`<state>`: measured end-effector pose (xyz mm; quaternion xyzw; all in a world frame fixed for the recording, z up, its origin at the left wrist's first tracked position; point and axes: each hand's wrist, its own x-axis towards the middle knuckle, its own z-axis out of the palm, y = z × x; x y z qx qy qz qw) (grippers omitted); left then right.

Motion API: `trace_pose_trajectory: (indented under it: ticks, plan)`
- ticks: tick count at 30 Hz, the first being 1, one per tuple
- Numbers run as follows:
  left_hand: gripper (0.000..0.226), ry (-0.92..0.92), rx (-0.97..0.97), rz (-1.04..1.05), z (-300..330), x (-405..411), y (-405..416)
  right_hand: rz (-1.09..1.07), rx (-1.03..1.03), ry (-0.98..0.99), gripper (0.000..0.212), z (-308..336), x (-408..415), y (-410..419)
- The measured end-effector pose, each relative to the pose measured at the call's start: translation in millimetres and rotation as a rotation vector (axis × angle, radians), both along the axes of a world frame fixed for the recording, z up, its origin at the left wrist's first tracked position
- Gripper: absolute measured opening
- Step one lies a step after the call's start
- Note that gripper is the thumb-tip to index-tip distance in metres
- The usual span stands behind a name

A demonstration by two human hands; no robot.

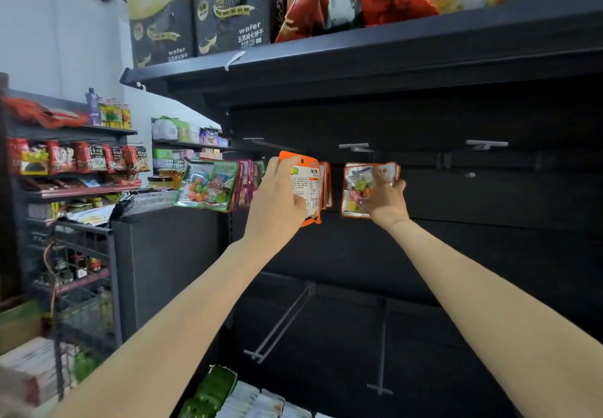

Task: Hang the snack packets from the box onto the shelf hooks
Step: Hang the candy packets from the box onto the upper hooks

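While the left hand grips an orange packet and the right hand clasps another packet, hanging is underway; next, thread the orange packet's hole onto a hook.

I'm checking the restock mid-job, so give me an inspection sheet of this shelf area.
Surface: black shelf back panel, several bare hooks.
Job's things: orange-edged packet in the left hand, back label showing; candy packets hanging, touched by the right hand.
Clutter: green packs at the bottom.
Grippers: left fingers curled on the packet; right-hand grip unclear.
Cables: orange wire on the left rack.
Surroundings: wafer boxes above, stocked shelves at left.
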<state>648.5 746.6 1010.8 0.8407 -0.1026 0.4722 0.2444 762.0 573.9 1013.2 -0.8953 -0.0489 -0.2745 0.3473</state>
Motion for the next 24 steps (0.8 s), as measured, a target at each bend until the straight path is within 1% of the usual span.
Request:
trace_pose_trajectory:
  ticks: [4, 6, 7, 10, 12, 13, 14, 15, 16, 17, 18, 19, 20, 21, 22, 24]
  plan:
    - [0.053, 0.064, -0.038, -0.023, -3.2, 7.5, 0.2, 0.002, -0.063, 0.134, 0.089, 4.2, 28.7, -0.7]
    - [0.053, 0.078, -0.063, -0.029, -3.7, 10.7, 0.4, 0.013, -0.093, 0.154, 0.095, 3.2, 37.2, 1.4]
    - [0.053, 0.071, -0.072, -0.031, -3.8, 11.8, 0.7, 0.005, -0.089, 0.133, 0.094, 1.5, 40.0, 2.5]
    - [0.054, 0.038, -0.097, -0.046, -5.8, 13.8, -1.1, -0.077, 0.016, 0.048, 0.08, -5.2, 25.7, 8.8]
    - [0.054, 0.013, -0.1, -0.062, -9.1, 15.2, -3.3, -0.167, -0.007, -0.036, 0.076, -11.3, 4.2, 14.3]
    - [0.054, 0.001, -0.101, -0.074, -10.8, 15.6, -4.3, -0.175, -0.01, -0.091, 0.07, -14.7, -4.9, 17.1]
    - [0.054, -0.005, -0.106, -0.088, -12.6, 16.3, -5.3, -0.141, 0.001, -0.129, 0.061, -16.3, -19.6, 19.8]
    - [0.054, -0.009, -0.113, -0.103, -14.3, 15.7, -6.6, -0.047, 0.044, -0.137, 0.049, -17.4, -31.4, 21.5]
    - [0.054, -0.013, -0.118, -0.126, -16.3, 14.9, -8.2, 0.098, 0.113, -0.123, 0.037, -18.5, -43.9, 23.2]
    - [0.055, -0.016, -0.119, -0.158, -18.4, 13.4, -10.1, 0.277, 0.202, -0.091, 0.03, -19.5, -57.1, 24.5]
    - [0.058, -0.023, -0.121, -0.206, -20.6, 11.7, -12.3, 0.467, 0.294, -0.041, 0.027, -18.8, -71.2, 26.4]
    - [0.061, -0.029, -0.125, -0.263, -22.9, 9.9, -15.1, 0.619, 0.369, 0.019, 0.029, -16.2, -84.9, 28.7]
    - [0.065, -0.038, -0.126, -0.316, -25.6, 9.4, -17.7, 0.717, 0.417, 0.069, 0.031, -13.7, -94.4, 30.9]
    - [0.068, -0.051, -0.118, -0.353, -28.9, 9.5, -20.1, 0.769, 0.436, 0.105, 0.032, -12.1, -98.7, 32.9]
    - [0.072, -0.056, -0.101, -0.374, -32.2, 9.8, -22.2, 0.778, 0.418, 0.115, 0.033, -11.4, -101.1, 35.0]
    - [0.079, -0.028, -0.076, -0.417, -38.1, 8.6, -22.6, 0.716, 0.384, 0.062, 0.036, -9.2, -104.9, 37.5]
